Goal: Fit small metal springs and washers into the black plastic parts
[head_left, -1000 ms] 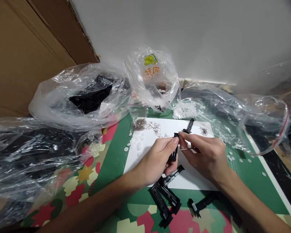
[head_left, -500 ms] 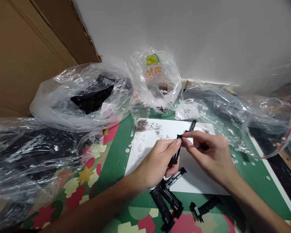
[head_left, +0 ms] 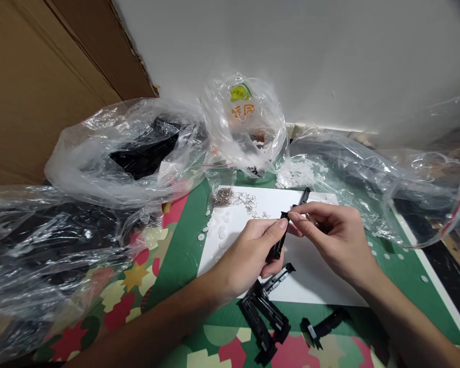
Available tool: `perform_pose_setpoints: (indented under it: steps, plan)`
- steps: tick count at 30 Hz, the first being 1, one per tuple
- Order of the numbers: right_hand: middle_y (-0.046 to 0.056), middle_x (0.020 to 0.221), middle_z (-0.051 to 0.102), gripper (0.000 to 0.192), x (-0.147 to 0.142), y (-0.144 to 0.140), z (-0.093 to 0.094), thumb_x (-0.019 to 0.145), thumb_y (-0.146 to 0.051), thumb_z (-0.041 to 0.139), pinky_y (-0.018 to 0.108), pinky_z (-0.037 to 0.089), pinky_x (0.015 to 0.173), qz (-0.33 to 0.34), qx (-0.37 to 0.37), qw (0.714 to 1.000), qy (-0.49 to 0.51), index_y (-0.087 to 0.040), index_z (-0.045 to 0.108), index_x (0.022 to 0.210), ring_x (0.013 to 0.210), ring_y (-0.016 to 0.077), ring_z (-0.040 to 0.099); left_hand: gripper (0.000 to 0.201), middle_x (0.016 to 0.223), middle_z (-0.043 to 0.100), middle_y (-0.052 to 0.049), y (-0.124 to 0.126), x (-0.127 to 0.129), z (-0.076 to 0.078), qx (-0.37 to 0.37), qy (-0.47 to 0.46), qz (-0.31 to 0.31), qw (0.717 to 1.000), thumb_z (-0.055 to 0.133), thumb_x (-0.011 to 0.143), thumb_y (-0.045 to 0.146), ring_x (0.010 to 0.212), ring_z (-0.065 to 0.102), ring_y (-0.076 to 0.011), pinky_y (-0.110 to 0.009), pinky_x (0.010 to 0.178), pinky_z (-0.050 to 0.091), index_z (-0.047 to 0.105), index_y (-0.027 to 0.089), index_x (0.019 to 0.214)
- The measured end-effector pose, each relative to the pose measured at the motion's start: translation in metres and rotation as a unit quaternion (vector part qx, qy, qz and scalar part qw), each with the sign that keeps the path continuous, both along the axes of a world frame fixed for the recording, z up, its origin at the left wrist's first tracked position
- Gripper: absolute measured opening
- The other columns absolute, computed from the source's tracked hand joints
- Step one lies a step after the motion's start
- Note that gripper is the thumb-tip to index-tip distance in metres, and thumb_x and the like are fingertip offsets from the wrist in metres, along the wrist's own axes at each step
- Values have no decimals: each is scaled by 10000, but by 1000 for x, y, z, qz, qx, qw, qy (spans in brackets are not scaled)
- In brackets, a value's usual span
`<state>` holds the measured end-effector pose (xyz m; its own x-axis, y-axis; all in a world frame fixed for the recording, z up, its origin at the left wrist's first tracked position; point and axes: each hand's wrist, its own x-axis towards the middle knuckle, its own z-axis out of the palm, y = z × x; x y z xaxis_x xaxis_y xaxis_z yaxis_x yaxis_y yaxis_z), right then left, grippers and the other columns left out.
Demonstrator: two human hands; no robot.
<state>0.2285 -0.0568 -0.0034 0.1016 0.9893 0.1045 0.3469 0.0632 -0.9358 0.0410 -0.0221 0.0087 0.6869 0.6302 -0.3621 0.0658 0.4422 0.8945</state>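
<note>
Black plastic clip (head_left: 277,244) sits in the middle of the frame, above the white sheet (head_left: 310,276). My left hand (head_left: 249,255) is closed around its lower part. I see its long side tilt up toward the right, so its top end points at my right hand (head_left: 329,235). My right hand has its fingertips (head_left: 296,218) pinched together right at that top end, touching it. More black clips (head_left: 264,312) lie on the bench (head_left: 176,255) just below, nearer to my left hand.
</note>
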Motion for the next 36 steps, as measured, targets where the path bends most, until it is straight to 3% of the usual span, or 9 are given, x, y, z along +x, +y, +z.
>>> perform_pose_setpoints:
  steps: [4,9,13,18,23,28,36]
  plan:
    - [49,666,750,217,0,3,2,911,-365,790,248,490,495,1,-5,998,62,-167,834,832,537,144,624,459,449,394,93,1,-1,-1,-2,-15,-6,1000,382,1134,515,409,227,-87,-244,449,160,624,177,942]
    - [-17,538,580,261,2,6,4,904,-391,808,218,303,399,14,-29,996,87,-154,827,797,440,76,400,442,442,397,97,2,-2,2,-21,-24,-3,999,380,1141,495,399,192,-88,-246,434,132,665,160,1095]
    - [-60,537,400,332,8,6,3,972,-452,741,237,225,433,36,-61,991,114,-148,832,877,484,77,282,479,449,334,97,3,-3,6,-47,-12,1,999,406,1124,526,416,166,-85,-243,432,112,643,172,905]
    - [-81,609,338,341,18,4,8,922,-343,814,249,251,484,110,-57,989,86,-193,815,1229,538,95,286,510,470,255,97,5,-5,7,-102,-31,-16,994,414,1108,517,437,131,-83,-236,441,110,463,209,704]
    - [-66,622,384,224,22,3,7,900,-283,832,250,275,503,110,-5,993,41,-226,869,1113,551,93,331,513,469,264,86,5,-7,7,-104,-33,-42,993,406,1091,468,438,156,-86,-241,443,125,433,208,649]
    - [-61,610,430,184,22,4,3,883,-264,863,240,298,501,112,29,993,38,-236,880,1064,544,87,365,492,461,287,97,6,-6,8,-100,-38,-60,992,528,1049,446,424,166,-70,-230,438,129,454,201,630]
    - [4,653,686,174,26,3,3,877,-242,872,247,320,479,122,41,990,49,-233,902,1049,526,95,413,517,459,338,88,6,-4,3,-84,-46,-73,993,579,1036,470,407,248,-58,-226,454,167,486,187,613]
